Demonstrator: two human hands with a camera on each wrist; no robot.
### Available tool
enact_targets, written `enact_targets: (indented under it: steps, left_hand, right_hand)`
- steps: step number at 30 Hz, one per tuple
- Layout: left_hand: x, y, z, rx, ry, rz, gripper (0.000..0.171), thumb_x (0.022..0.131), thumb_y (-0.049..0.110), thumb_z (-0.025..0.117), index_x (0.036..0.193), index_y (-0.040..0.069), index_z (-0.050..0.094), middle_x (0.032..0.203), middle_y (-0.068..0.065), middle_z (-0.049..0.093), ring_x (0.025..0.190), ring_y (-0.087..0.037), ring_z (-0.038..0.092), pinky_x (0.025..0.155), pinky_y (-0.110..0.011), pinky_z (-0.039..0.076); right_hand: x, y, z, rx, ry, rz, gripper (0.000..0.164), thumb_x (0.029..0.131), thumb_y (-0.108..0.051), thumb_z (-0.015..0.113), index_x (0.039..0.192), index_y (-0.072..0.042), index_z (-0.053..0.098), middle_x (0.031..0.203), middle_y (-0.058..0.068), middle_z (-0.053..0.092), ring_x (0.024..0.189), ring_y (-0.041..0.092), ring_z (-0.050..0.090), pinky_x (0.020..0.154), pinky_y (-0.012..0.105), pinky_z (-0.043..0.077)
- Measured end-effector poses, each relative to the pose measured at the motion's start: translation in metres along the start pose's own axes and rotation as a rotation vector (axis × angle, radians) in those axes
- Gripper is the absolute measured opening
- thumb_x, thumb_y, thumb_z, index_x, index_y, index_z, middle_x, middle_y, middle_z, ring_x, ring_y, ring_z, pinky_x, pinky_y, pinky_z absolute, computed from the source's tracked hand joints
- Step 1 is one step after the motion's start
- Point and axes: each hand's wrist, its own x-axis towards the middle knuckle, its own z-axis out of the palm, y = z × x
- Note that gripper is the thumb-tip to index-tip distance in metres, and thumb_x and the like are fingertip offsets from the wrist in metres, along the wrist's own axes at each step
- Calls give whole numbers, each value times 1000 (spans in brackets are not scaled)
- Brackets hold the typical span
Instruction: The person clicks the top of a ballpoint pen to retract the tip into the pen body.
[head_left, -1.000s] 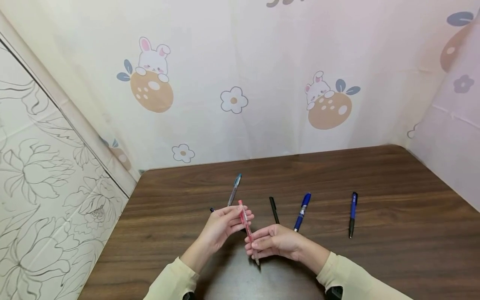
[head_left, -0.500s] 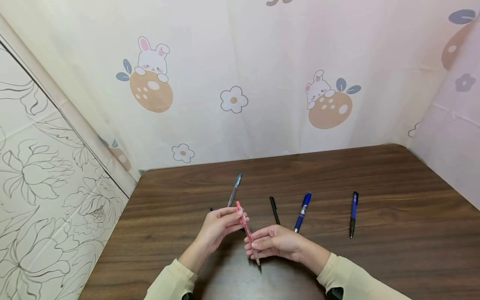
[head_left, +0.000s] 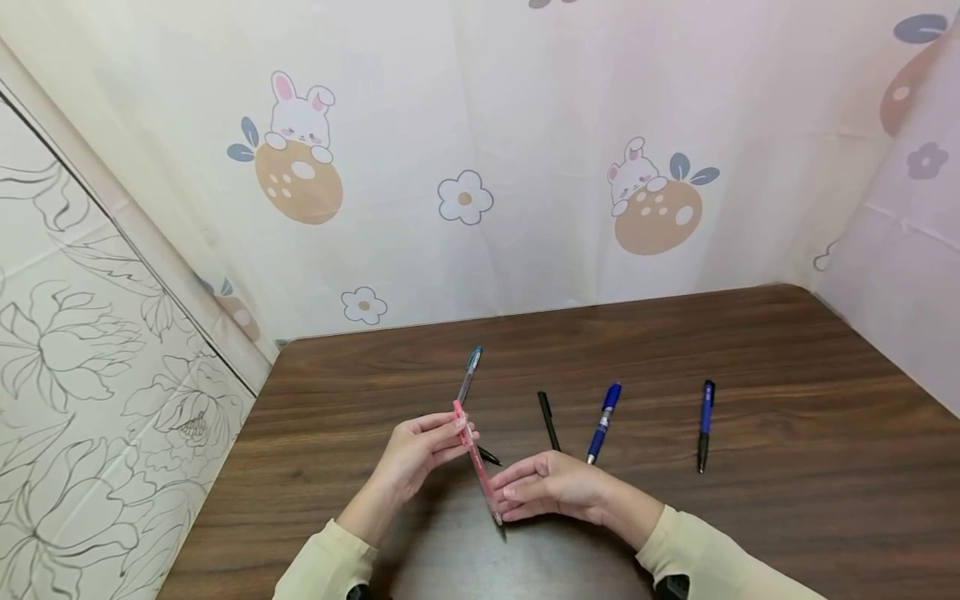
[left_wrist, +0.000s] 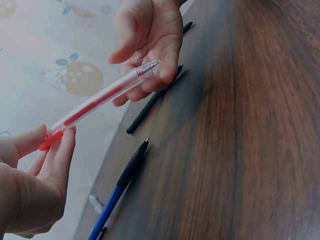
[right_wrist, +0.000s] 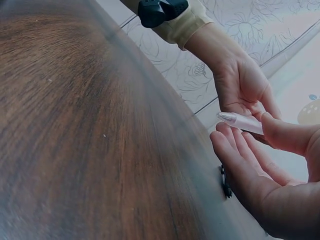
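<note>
A clear-barrelled pen with a red refill and red top (head_left: 480, 468) is held tilted above the table, its clear tip pointing down toward the front. My left hand (head_left: 415, 457) pinches it at the red top between thumb and fingers. At the tip end, my right hand (head_left: 553, 492) has its fingers spread loosely behind the barrel. In the left wrist view the right thumb stands away from the pen (left_wrist: 102, 97). The right wrist view has the clear tip (right_wrist: 235, 120) lying over the right fingers. Behind the left hand, a blue pen with a black grip (left_wrist: 117, 192) is partly hidden.
On the brown wood table (head_left: 787, 517) lie a teal-topped clear pen (head_left: 470, 373), a black pen (head_left: 547, 417), a blue capped pen (head_left: 604, 423) and, farther right, a blue-and-black pen (head_left: 706, 425). A patterned curtain (head_left: 540, 250) hangs along the far edge.
My left hand has moved left with the red pen, drawing it through the right hand. The right fingers have loosened from the barrel, and more of the blue-and-black pen behind shows.
</note>
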Motion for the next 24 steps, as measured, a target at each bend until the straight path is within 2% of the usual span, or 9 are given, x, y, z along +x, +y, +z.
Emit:
enact_targets:
  steps: [4, 12, 24]
  left_hand:
    - [-1, 4, -6, 8, 7, 0, 49, 90, 4, 64, 129, -20, 46, 91, -6, 75, 85, -14, 73, 84, -30, 59]
    - [-5, 7, -20, 57, 25, 22, 45, 90, 2, 63, 125, -22, 48, 88, -5, 75, 83, -13, 73, 82, -29, 60]
    - [-1, 10, -41, 60, 132, -19, 44, 89, 3, 65, 126, -16, 52, 85, -2, 75, 81, -14, 73, 80, -28, 60]
  right_hand:
    - [-1, -2, -1, -13, -1, -6, 50, 93, -13, 62, 128, 19, 47, 111, 10, 71, 101, 15, 69, 96, 34, 55]
    - [-2, -6, 0, -85, 62, -6, 51, 93, -14, 63, 127, 20, 47, 119, 28, 64, 100, 18, 70, 94, 36, 56]
    - [-1, -17, 4, -210, 165, -16, 41, 92, -9, 63, 121, 19, 54, 110, 30, 67, 92, 19, 72, 86, 36, 59]
